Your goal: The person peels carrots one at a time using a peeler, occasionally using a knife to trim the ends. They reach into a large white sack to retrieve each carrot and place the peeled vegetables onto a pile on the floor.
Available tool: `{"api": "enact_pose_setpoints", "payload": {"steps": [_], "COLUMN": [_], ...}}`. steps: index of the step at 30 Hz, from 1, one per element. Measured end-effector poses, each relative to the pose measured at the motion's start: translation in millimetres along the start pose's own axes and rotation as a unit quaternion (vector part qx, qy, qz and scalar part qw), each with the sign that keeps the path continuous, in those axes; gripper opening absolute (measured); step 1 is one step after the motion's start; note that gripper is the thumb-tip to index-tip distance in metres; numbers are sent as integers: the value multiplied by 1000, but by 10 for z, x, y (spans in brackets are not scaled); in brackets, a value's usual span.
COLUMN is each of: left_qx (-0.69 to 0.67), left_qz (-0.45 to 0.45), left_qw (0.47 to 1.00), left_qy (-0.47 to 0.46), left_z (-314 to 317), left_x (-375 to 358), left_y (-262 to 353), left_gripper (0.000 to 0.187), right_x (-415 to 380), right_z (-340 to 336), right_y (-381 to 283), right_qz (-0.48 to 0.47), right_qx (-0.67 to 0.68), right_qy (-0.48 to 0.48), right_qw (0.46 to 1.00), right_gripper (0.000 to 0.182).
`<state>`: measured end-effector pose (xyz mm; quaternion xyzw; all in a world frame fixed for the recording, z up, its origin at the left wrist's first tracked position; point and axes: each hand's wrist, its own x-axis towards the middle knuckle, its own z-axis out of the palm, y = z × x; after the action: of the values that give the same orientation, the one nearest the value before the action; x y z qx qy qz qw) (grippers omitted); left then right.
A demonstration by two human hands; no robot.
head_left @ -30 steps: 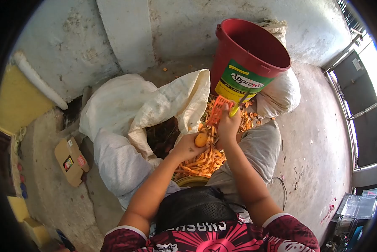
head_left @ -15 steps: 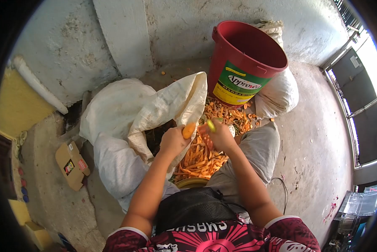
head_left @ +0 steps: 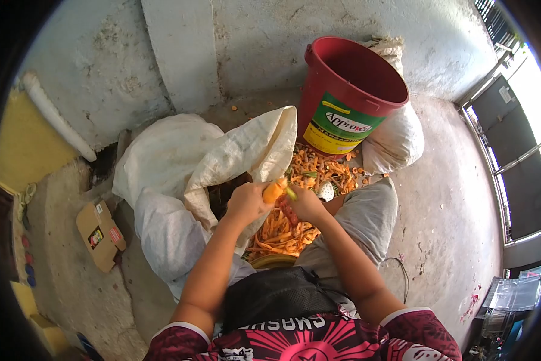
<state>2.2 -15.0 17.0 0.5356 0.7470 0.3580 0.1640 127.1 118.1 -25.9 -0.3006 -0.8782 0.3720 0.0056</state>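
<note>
My left hand (head_left: pixel 249 203) is closed around an orange carrot (head_left: pixel 274 191), its end pointing up and away from me. Against it, my right hand (head_left: pixel 308 205) grips a yellow-green peeler (head_left: pixel 291 193), partly hidden by the fingers. Something reddish (head_left: pixel 288 212) shows just under the right hand; I cannot make out what it is. Orange peelings (head_left: pixel 282 233) heap up below both hands, between my legs. Part of a yellowish basin rim (head_left: pixel 273 261) shows at the near side of the heap.
An open white sack (head_left: pixel 240 144) with dark contents stands left of the hands. Ahead is a red bucket (head_left: pixel 336 114) with a margarine label, beside a filled white sack (head_left: pixel 397 141). Scattered peelings (head_left: pixel 321 168) lie before the bucket. Flattened cardboard (head_left: pixel 100 236) lies at left.
My right hand with the peeler has moved left and down, closing on the carrot. The carrot shows a little more to the right, and the view has shifted slightly.
</note>
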Motion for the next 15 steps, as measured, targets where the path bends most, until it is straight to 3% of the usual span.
{"api": "enact_pose_setpoints", "payload": {"steps": [1,3,6,8,10,11,13,15], "left_qx": [-74,-154,-346,-374,-360,-415,-406,-443], "left_qz": [29,122,73,95,83,1,-4,-31], "left_qw": [997,980,935,922,927,909,911,891], "left_qy": [9,40,12,22,63,32,68,100], "left_z": [-11,13,91,105,91,86,165,181], "left_x": [-31,-79,-120,-78,-86,-117,-75,-52], "left_y": [96,255,190,101,107,125,2,-61], "left_gripper": [23,21,19,22,24,29,33,39], "right_x": [98,353,535,376,304,262,175,120], "right_z": [44,200,537,615,706,671,520,378], "right_y": [177,615,1047,777,541,444,208,126], "right_qz": [-4,-9,-155,-83,-55,-12,74,79], "right_qx": [-113,-324,-247,-36,138,223,386,417], "right_qy": [-82,-237,-248,-156,-126,-170,-248,-291], "right_qw": [990,916,924,984,981,960,885,857], "right_gripper": [22,23,26,24,25,26,29,30]}}
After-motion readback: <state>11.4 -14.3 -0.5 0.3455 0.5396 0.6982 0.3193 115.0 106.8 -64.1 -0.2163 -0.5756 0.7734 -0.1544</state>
